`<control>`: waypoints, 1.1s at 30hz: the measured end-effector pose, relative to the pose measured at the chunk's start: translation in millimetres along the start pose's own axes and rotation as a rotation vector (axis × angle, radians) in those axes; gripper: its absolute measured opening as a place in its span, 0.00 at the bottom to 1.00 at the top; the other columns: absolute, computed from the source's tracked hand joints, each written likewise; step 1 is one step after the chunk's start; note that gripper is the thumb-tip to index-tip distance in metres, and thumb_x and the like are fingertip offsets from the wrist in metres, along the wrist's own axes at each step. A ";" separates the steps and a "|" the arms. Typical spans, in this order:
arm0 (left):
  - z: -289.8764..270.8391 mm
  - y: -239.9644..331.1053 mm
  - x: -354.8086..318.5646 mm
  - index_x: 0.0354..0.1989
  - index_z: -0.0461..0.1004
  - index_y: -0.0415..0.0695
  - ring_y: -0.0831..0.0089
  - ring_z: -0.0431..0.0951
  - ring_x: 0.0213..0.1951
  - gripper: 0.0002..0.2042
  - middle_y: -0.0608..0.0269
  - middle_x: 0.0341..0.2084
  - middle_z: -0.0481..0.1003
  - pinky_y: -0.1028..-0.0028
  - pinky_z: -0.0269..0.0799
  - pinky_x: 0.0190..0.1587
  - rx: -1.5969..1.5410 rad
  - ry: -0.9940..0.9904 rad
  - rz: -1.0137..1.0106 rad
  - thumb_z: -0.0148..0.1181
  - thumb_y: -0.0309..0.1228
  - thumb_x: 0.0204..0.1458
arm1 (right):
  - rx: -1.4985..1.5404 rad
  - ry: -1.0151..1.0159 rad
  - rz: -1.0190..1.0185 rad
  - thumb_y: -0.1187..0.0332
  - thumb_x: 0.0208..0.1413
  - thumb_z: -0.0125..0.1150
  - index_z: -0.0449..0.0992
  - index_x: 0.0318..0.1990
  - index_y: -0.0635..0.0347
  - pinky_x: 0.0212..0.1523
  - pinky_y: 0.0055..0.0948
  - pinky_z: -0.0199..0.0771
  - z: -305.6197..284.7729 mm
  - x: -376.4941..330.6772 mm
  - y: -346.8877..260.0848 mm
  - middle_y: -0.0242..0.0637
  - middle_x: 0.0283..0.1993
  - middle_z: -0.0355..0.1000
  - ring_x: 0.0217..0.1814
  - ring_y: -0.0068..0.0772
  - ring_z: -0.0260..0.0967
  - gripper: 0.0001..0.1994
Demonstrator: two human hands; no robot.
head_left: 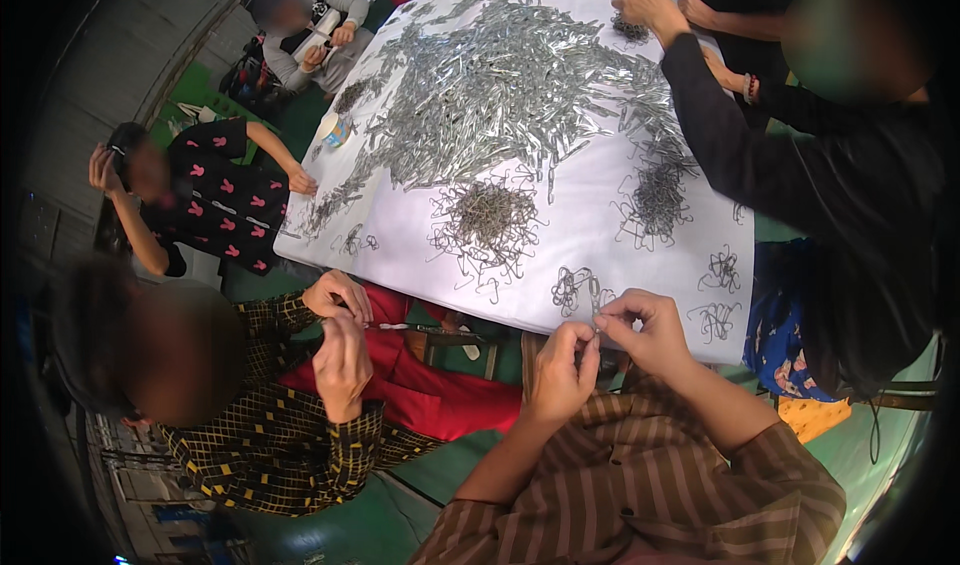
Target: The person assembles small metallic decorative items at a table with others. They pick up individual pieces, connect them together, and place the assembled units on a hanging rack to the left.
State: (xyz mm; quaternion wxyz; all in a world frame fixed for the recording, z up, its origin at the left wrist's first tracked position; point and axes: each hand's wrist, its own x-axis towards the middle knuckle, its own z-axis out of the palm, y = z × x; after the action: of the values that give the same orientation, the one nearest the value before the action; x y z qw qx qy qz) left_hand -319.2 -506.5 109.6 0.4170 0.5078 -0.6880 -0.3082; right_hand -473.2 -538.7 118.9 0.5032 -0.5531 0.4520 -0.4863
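Above the near table edge, my left hand [563,373] and my right hand [648,333] meet, fingertips pinched together. Between them stands a small, narrow metal piece [595,291], its lower end covered by my fingers. Both hands appear to grip it; its exact kind is too small to tell. Just beyond my fingers lies a small cluster of bent wire hooks [568,287]. Farther in is a larger heap of wire hooks [488,215]. A wide, shiny mound of slim metal strips [490,85] covers the table's middle.
The white-covered table [400,255] also bears another dark hook pile [658,200], small hook groups [717,320] near the right corner and a paper cup [334,130]. A person in a checked shirt [280,405] sits close on my left; a dark sleeve [740,155] reaches across from the right.
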 end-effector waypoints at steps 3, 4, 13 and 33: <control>4.1 -1.7 -5.0 0.35 0.67 0.38 0.64 0.74 0.27 0.06 0.55 0.27 0.72 0.70 0.70 0.31 0.020 0.013 0.009 0.56 0.19 0.51 | -0.108 0.051 -0.039 0.75 0.49 0.65 0.78 0.28 0.69 0.22 0.19 0.68 0.5 -8.1 -4.3 0.35 0.23 0.74 0.22 0.16 0.69 0.05; 4.9 -1.2 -5.9 0.35 0.67 0.37 0.64 0.74 0.27 0.06 0.55 0.27 0.72 0.70 0.70 0.31 0.017 0.017 0.006 0.56 0.19 0.50 | -0.128 0.063 -0.036 0.75 0.48 0.65 0.78 0.27 0.69 0.22 0.19 0.68 0.6 -9.9 -6.5 0.36 0.22 0.74 0.21 0.17 0.69 0.05; 7.5 -3.8 -7.8 0.34 0.67 0.38 0.53 0.74 0.30 0.06 0.51 0.27 0.72 0.63 0.69 0.32 0.207 0.034 0.133 0.58 0.19 0.49 | -0.247 0.109 -0.103 0.76 0.46 0.65 0.78 0.27 0.67 0.22 0.20 0.68 3.4 -18.8 -2.1 0.37 0.22 0.74 0.20 0.21 0.69 0.03; -43.4 -119.5 57.8 0.23 0.76 0.37 0.50 0.78 0.29 0.05 0.48 0.28 0.77 0.58 0.74 0.32 1.055 0.142 -0.212 0.59 0.26 0.42 | -0.242 0.018 -0.183 0.77 0.46 0.66 0.78 0.28 0.65 0.23 0.22 0.69 -0.6 -44.8 -3.3 0.36 0.22 0.71 0.21 0.25 0.69 0.03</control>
State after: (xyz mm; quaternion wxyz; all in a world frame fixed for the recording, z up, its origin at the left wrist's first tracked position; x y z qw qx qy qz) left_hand -235.9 -596.9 43.4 0.1174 0.7344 -0.6644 0.0738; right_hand -479.0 -494.2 118.4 0.3823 -0.6442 0.4596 -0.4771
